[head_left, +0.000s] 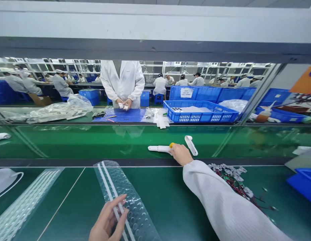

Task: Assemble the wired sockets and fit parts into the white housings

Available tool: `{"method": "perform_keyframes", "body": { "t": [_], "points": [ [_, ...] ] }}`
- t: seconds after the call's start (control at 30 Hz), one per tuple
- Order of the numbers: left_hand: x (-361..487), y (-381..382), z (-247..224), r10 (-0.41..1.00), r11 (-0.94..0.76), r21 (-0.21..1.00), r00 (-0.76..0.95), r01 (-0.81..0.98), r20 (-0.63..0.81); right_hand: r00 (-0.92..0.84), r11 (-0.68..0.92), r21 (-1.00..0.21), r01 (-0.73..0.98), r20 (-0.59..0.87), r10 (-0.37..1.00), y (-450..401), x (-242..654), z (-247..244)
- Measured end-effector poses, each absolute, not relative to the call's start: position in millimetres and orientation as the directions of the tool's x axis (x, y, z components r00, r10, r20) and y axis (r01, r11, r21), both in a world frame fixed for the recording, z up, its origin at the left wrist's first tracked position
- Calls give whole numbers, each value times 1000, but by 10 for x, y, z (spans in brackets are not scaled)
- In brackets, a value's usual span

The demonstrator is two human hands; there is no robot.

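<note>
My right hand (181, 154) reaches onto the green conveyor belt, its fingers closed on the near end of a long white plastic housing (159, 148). Something yellow-orange (172, 145) shows at its fingertips; I cannot tell whether it is a finger cover. Just right of that hand lies a second white housing (191, 146), its hollow side showing. My left hand (110, 218) is low in the middle, thumb and fingers closed around two narrow white strips (109, 182). Under the strips is a clear bubble-wrap sheet (137, 211) on the green worktop.
Wired parts (233, 177) are heaped right of my sleeve, near a blue bin (303, 184). More strips on bubble wrap (27, 201) lie left. Across the belt, a person in a white coat (122, 83) holds small white pieces beside a blue crate (200, 116). A frame beam (155, 26) crosses above.
</note>
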State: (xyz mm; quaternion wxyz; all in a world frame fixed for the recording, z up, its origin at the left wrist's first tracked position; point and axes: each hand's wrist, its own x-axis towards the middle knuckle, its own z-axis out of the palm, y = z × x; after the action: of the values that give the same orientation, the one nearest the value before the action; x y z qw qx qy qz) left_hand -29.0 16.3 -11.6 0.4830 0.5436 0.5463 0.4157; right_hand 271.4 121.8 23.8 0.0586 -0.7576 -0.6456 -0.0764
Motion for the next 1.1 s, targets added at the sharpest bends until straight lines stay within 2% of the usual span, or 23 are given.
{"method": "perform_keyframes", "body": {
  "t": [0.07,0.23,0.37,0.47,0.53,0.63,0.73,0.8,0.93,1.1],
  "points": [
    [-298,170,-127,994,65,986,75,156,-78,289,-293,-9,956,213,934,1216,2846,233],
    [-205,107,-117,998,64,996,-33,62,-62,630,-620,-116,776,190,753,1115,3320,251],
    [-156,80,-92,997,39,997,-74,59,-35,735,-684,-277,674,172,655,1036,3546,311],
    [-139,77,-78,995,-10,999,-98,54,15,729,-623,-394,675,231,644,981,3541,478],
    [-130,75,-71,993,-22,999,-113,49,27,668,-513,-458,726,294,684,935,3483,641],
    [-122,65,-57,993,50,998,-106,24,-47,496,-277,-532,800,330,803,857,3344,866],
    [-112,53,-41,994,76,996,-76,-50,-79,205,-27,-608,794,226,952,804,3121,954],
    [-101,48,-37,996,54,995,-69,-87,-60,-40,108,-646,755,119,992,791,2907,928],
    [-70,43,-60,997,34,994,-71,-101,-41,-405,266,-684,679,-46,913,820,2378,791],
    [-35,38,-97,996,61,983,-57,-171,-72,-553,340,-719,606,-73,830,1000,1846,543]
  ]
}}
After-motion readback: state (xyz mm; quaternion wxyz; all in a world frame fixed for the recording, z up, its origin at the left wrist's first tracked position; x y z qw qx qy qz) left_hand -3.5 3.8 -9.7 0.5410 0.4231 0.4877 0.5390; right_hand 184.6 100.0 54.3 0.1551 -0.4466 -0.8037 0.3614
